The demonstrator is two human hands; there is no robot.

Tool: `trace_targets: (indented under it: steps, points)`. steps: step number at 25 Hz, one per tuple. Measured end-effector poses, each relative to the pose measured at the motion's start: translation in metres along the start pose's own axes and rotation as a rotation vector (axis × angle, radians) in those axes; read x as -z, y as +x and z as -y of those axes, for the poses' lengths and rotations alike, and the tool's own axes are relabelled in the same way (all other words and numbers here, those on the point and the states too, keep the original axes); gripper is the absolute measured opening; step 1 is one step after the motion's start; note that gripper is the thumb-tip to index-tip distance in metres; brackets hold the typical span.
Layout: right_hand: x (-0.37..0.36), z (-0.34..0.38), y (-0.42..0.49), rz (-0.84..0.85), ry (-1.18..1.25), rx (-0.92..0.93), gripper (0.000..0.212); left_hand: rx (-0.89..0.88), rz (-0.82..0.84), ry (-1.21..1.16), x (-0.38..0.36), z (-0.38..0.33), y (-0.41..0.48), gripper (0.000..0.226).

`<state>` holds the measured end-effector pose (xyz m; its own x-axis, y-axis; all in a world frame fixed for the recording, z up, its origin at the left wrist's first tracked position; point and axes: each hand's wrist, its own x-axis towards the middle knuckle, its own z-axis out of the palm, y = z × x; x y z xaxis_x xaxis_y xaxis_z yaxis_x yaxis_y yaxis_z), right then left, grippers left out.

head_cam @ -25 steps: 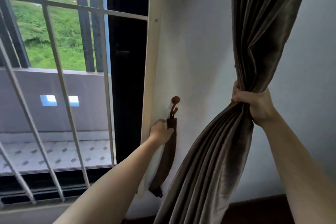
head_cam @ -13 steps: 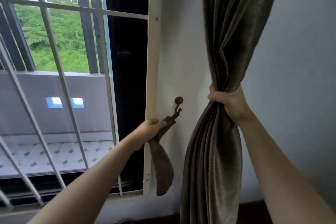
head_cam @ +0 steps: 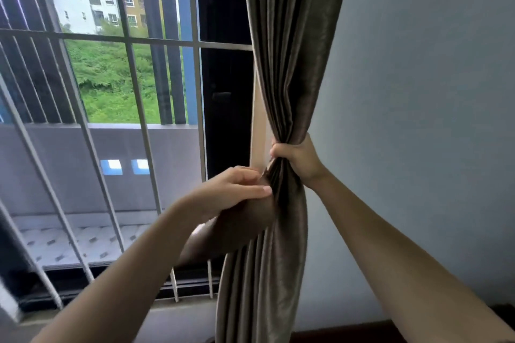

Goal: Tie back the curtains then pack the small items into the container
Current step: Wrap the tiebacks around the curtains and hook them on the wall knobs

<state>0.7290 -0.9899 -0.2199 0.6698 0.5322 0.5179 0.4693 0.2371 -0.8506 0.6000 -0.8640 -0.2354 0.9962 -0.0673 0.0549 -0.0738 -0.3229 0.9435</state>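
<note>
The grey-brown curtain [head_cam: 281, 64] hangs with its long axis upright, just right of the cream window frame [head_cam: 257, 133]. Its dully shining pleats are pinched to a narrow waist and flare again below. The darker tie-back [head_cam: 237, 228] sags leftward from that waist, across the frame. The right hand [head_cam: 299, 160] grips the waist, fingers wrapped tight. The left hand [head_cam: 231, 192] holds the tie-back, fingertips against the pleats. Half a second ago the bunch stood further right of the frame, with a wall hook showing; now it covers the hook.
</note>
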Motion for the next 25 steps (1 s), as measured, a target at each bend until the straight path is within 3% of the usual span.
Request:
trace_targets:
  steps: [2, 3, 6, 9, 13, 16, 20, 23, 25]
  points:
    - [-0.015, 0.004, -0.002, -0.009, -0.046, -0.018, 0.019, -0.096, -0.089, 0.021, -0.006, 0.015, 0.007, 0.048]
    - [-0.020, 0.004, -0.001, -0.032, -0.095, -0.037, 0.029, -0.109, -0.139, 0.039, -0.009, 0.020, 0.010, 0.053]
    - [-0.029, 0.017, 0.002, -0.139, -0.253, -0.067, 0.073, -0.164, -0.227, 0.173, -0.015, 0.023, 0.015, 0.034]
    - [-0.032, 0.039, 0.016, -0.259, -0.246, 0.011, 0.083, -0.263, -0.256, 0.173, -0.027, 0.015, 0.016, 0.028]
    - [-0.035, 0.055, 0.025, -0.223, -0.297, -0.030, 0.079, -0.366, -0.400, 0.284, -0.039, 0.017, 0.022, 0.016]
    - [-0.027, 0.058, 0.021, -0.138, -0.240, -0.105, 0.066, -0.504, -0.485, 0.315, -0.048, 0.028, 0.020, 0.020]
    - [-0.014, 0.064, 0.015, -0.073, -0.198, -0.162, 0.054, -0.356, -0.530, 0.023, -0.059, 0.019, 0.016, 0.041]
    - [-0.016, 0.070, 0.009, -0.014, -0.144, -0.158, 0.020, -0.245, -0.536, -0.057, -0.059, 0.002, 0.024, 0.061]
    - [-0.019, 0.076, 0.006, 0.057, -0.100, -0.132, 0.019, -0.138, -0.604, -0.092, -0.060, -0.008, 0.031, 0.073]
